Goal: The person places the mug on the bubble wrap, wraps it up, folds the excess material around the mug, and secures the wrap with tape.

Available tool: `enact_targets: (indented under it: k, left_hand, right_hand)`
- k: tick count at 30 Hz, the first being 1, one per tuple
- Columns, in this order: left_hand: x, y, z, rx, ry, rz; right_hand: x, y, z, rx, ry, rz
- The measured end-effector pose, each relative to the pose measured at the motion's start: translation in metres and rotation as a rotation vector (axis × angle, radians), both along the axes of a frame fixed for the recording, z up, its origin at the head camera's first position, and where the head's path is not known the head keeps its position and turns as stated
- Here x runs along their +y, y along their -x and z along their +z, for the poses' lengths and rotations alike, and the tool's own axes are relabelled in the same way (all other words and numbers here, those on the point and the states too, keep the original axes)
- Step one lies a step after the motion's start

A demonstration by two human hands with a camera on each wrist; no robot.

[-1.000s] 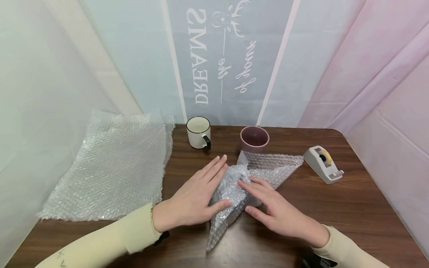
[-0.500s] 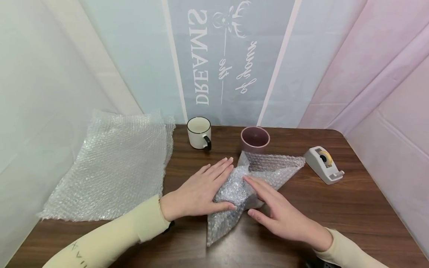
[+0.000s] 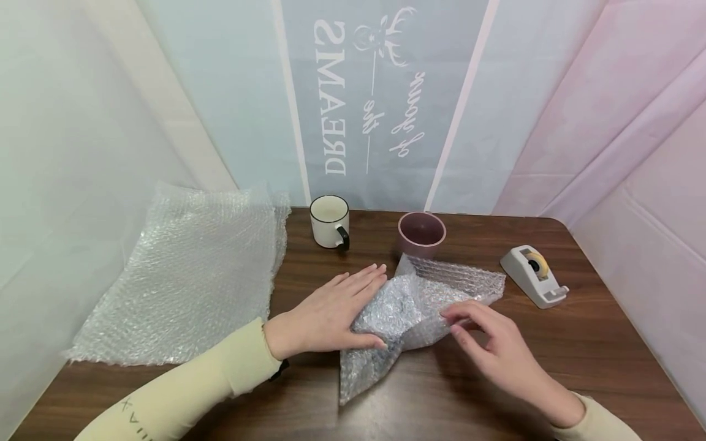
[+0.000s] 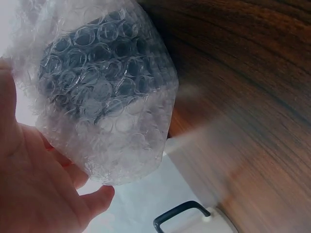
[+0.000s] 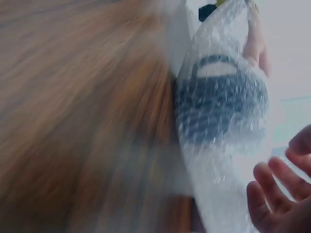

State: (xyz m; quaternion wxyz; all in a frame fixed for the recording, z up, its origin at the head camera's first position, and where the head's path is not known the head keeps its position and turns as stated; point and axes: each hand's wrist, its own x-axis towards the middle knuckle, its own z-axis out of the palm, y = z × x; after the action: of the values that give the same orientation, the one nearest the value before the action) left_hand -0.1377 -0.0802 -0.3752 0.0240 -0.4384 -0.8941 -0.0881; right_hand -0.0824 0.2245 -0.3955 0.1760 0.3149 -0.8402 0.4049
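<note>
A dark mug (image 5: 206, 109), its handle showing through the plastic, lies inside bubble wrap (image 3: 393, 306) on the table. My left hand (image 3: 331, 312) rests on the left side of this bundle, fingers straight and together, thumb across its near part. In the left wrist view the hand (image 4: 39, 179) is against the wrap. My right hand (image 3: 502, 349) is at the loose right flap of the wrap, index finger and thumb close to its near edge. The right wrist view shows that hand's fingers (image 5: 269, 182) loosely bent and apart, with nothing between them.
Bubble wrap sheets (image 3: 187, 282) lie at the left. A white mug (image 3: 329, 223) with black rim and handle and a plum-coloured mug (image 3: 421, 236) stand at the back, the latter just behind the wrap. A white tape dispenser (image 3: 532, 278) stands at the right.
My right hand has moved from the top of the bundle rightward to the loose flap. The left hand has shifted slightly right and stays on the wrap.
</note>
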Motion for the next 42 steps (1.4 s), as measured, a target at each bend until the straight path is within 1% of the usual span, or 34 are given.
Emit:
enact_targets:
  k: [2,3,5,7,8,10,12,14,16,18,21,28,29,31,33,37,40,42]
  left_hand:
    - [0.000,-0.001,0.000,0.006,0.005,-0.002]
    - [0.000,-0.001,-0.001,0.007,0.006,-0.002]
    - [-0.001,-0.001,-0.001,0.010,0.009,-0.003]
    - [-0.001,-0.002,-0.002,0.014,0.010,-0.004]
    - [-0.001,-0.002,-0.003,0.017,0.010,-0.005]
    - [-0.001,-0.002,-0.003,0.020,0.011,-0.006]
    - [-0.002,-0.003,-0.004,0.024,0.010,-0.007]
    - [-0.002,-0.003,-0.004,0.024,0.010,-0.006]
    - [-0.002,-0.003,-0.004,0.024,0.009,-0.006]
    - [-0.001,-0.002,-0.004,0.024,0.005,-0.010]
    - [0.000,-0.002,-0.004,0.023,0.004,-0.016]
    - [-0.001,-0.002,-0.005,0.029,0.011,-0.011]
    - [-0.002,-0.002,-0.005,0.029,0.009,-0.012]
    - [-0.002,-0.002,-0.006,0.025,0.007,-0.014]
    - [-0.002,-0.002,-0.006,0.019,0.007,-0.015]
    - [-0.002,-0.001,-0.005,-0.003,0.009,-0.022]
    - [-0.002,0.000,-0.005,-0.012,0.003,-0.036]
    - [-0.002,0.002,-0.005,-0.016,-0.003,-0.045]
  right_hand:
    - [0.008,-0.003,-0.003,-0.085,-0.002,-0.074]
    - [0.011,-0.004,-0.005,-0.146,-0.010,-0.114]
    - [0.018,-0.004,-0.007,-0.320,-0.005,-0.169]
    - [0.024,-0.003,-0.009,-0.530,0.021,-0.201]
    - [0.026,-0.001,-0.010,-0.635,0.052,-0.208]
    - [0.030,0.004,-0.011,-0.833,0.150,-0.208]
    - [0.031,0.008,-0.012,-0.983,0.254,-0.190]
    - [0.032,0.013,-0.013,-1.085,0.346,-0.164]
    - [0.031,0.017,-0.013,-1.143,0.418,-0.151]
    - [0.031,0.019,-0.014,-1.168,0.471,-0.148]
    - [0.031,0.020,-0.014,-1.176,0.522,-0.171]
    - [0.031,0.026,-0.017,-1.170,0.456,-0.235]
    - [0.032,0.026,-0.018,-1.160,0.468,-0.230]
    - [0.033,0.026,-0.021,-1.127,0.528,-0.202]
    - [0.034,0.024,-0.023,-1.083,0.614,-0.125]
    - [0.038,0.022,-0.028,-0.988,0.786,0.104]
    - [0.038,0.020,-0.030,-0.924,0.864,0.276]
    - [0.038,0.019,-0.029,-0.888,0.902,0.368]
